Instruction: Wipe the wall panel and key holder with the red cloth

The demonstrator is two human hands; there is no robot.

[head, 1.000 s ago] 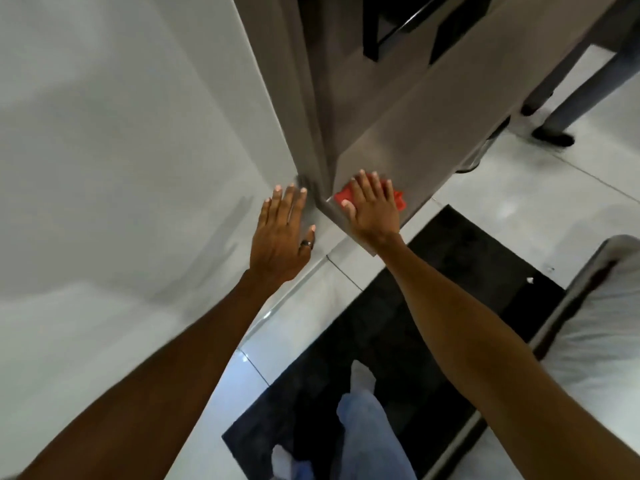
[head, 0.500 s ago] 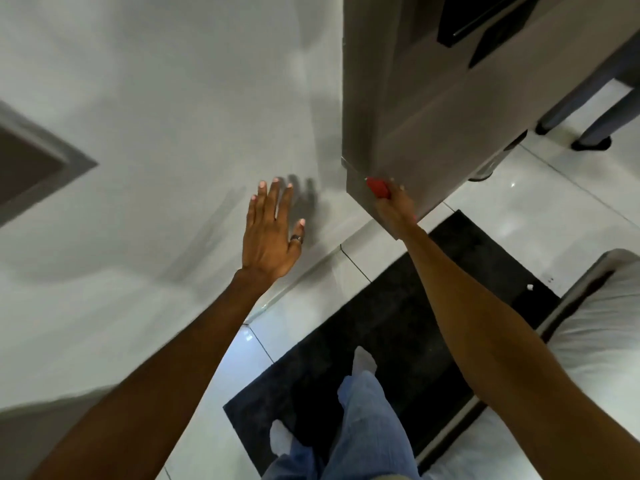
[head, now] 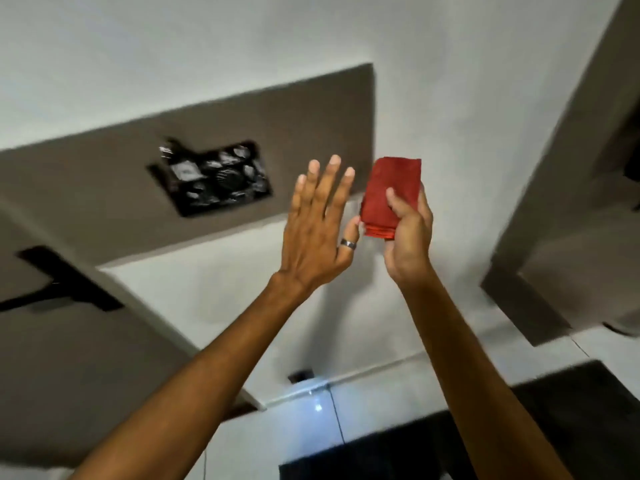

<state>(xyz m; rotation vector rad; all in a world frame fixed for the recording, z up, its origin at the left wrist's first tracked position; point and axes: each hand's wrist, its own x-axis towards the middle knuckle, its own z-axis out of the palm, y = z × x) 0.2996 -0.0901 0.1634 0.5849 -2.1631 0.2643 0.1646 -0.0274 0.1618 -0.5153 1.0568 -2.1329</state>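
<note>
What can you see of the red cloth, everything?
The red cloth is a plain red fabric that looks soft, folded into a thick upright rectangle with stacked layers showing at its bottom edge. The right hand grips its lower half, thumb across the front. The open left hand is beside it, thumb at its lower left edge. It is held in front of the white wall, right of the brown wall panel.

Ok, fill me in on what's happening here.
A person is holding a folded red cloth up in the right hand, away from the wall. The left hand is open beside it, fingers spread. The brown wall panel and its dark key holder sit to the left, untouched right now.
</note>
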